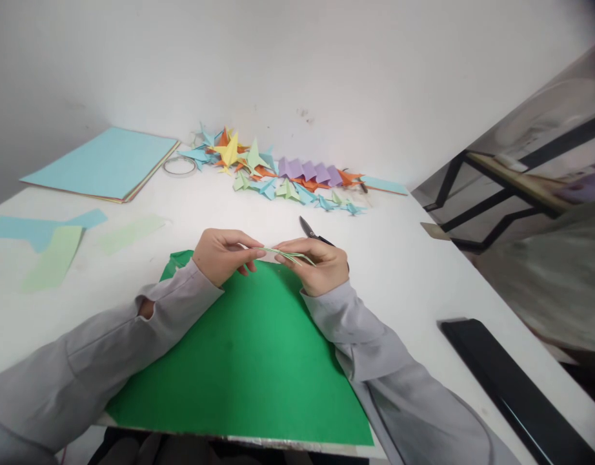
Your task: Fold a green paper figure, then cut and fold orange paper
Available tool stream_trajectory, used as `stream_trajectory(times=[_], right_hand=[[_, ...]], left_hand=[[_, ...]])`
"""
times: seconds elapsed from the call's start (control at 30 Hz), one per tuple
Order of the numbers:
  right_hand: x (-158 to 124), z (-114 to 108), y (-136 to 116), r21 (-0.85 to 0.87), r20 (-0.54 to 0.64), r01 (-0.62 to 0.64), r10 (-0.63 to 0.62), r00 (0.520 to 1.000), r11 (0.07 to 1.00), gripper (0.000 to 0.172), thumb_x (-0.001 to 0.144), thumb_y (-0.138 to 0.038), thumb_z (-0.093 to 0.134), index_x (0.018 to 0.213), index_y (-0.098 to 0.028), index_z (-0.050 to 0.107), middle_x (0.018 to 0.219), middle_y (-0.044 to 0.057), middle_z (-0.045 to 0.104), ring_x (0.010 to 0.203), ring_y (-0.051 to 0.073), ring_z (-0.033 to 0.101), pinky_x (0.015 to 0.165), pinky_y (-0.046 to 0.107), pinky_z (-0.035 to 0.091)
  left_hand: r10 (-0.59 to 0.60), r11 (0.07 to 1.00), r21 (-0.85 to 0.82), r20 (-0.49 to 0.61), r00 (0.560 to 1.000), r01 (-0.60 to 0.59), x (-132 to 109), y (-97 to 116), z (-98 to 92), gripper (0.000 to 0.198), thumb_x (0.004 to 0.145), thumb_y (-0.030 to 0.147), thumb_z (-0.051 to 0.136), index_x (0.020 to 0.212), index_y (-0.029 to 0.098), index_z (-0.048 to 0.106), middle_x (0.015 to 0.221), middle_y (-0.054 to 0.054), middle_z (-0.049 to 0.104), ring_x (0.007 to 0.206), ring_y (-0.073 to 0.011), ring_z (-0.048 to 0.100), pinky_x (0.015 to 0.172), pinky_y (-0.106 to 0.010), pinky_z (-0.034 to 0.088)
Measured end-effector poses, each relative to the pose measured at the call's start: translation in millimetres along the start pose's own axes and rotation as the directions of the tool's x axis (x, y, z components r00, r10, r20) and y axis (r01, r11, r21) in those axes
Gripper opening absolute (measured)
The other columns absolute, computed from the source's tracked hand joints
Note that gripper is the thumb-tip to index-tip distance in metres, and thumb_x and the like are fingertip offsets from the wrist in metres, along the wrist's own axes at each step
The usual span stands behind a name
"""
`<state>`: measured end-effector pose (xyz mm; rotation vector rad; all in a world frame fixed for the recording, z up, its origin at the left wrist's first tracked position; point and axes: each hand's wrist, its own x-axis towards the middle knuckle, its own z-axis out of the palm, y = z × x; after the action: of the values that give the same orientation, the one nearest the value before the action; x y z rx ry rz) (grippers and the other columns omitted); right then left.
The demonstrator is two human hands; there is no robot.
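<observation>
Between my two hands is a small folded piece of light green paper [292,256], seen nearly edge-on with its layers fanning apart at the right. My left hand [224,256] pinches its left end between thumb and fingers. My right hand [319,263] grips the other end, the loose layers lying against the palm side. Both hands hover over the far edge of a large green sheet [239,361] on the table. Black scissors [311,230] lie just behind my right hand, which partly hides them.
Folded paper stars and birds [259,161] line the wall. Left are a stack of coloured paper [108,165], a tape roll [179,166], blue scraps [36,229] and green scraps [55,258]. A long black object [510,387] lies right, near the table [399,258] edge.
</observation>
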<state>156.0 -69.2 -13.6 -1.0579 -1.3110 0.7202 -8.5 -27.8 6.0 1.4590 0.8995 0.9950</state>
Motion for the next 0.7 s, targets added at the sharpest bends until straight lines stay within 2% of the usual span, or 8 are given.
stream_trajectory(times=[0.23, 0.37, 0.57, 0.7], right_hand=[[0.3, 0.4, 2.5, 0.017, 0.000, -0.016, 0.016, 1.000, 1.000, 0.009, 0.059, -0.020, 0.076, 0.067, -0.021, 0.070, 0.070, 0.002, 0.071, 0.067, 0.016, 0.065, 0.062, 0.028, 0.053], [1.3, -0.6, 1.7, -0.046, 0.026, -0.030, 0.031, 0.999, 0.998, 0.008, 0.061, -0.022, 0.075, 0.067, -0.020, 0.070, 0.067, 0.002, 0.071, 0.061, 0.015, 0.064, 0.057, 0.027, 0.051], [3.2, -2.2, 2.1, -0.089, 0.043, -0.014, 0.018, 0.999, 0.996, 0.010, 0.058, -0.027, 0.076, 0.063, -0.020, 0.069, 0.061, 0.001, 0.070, 0.054, 0.014, 0.063, 0.052, 0.025, 0.051], [2.7, -2.3, 2.1, -0.101, 0.104, -0.051, 0.062, 0.993, 0.994, 0.012, 0.057, -0.029, 0.077, 0.062, -0.020, 0.070, 0.060, 0.002, 0.070, 0.053, 0.015, 0.063, 0.051, 0.025, 0.050]], left_hand=[[0.037, 0.999, -0.021, 0.020, 0.999, -0.036, -0.9, -1.2, 0.0, 0.017, 0.058, 0.027, 0.075, 0.060, 0.012, 0.067, 0.049, -0.001, 0.060, 0.041, -0.0105, 0.055, 0.035, -0.021, 0.046], [0.074, 0.995, -0.065, 0.070, 0.995, -0.070, -2.1, 0.0, -0.8, 0.020, 0.059, 0.029, 0.074, 0.056, 0.012, 0.063, 0.055, -0.001, 0.060, 0.042, -0.0102, 0.056, 0.036, -0.021, 0.046], [-0.057, 0.998, -0.032, 0.132, 0.990, 0.062, -3.7, 1.6, 0.9, 0.022, 0.058, 0.028, 0.074, 0.068, 0.011, 0.064, 0.044, 0.001, 0.057, 0.039, -0.0106, 0.054, 0.037, -0.021, 0.045], [-0.033, 0.999, -0.021, 0.167, 0.985, 0.037, -4.9, 2.1, 4.5, 0.022, 0.061, 0.032, 0.072, 0.063, 0.011, 0.064, 0.047, 0.000, 0.057, 0.040, -0.0110, 0.055, 0.036, -0.021, 0.045]])
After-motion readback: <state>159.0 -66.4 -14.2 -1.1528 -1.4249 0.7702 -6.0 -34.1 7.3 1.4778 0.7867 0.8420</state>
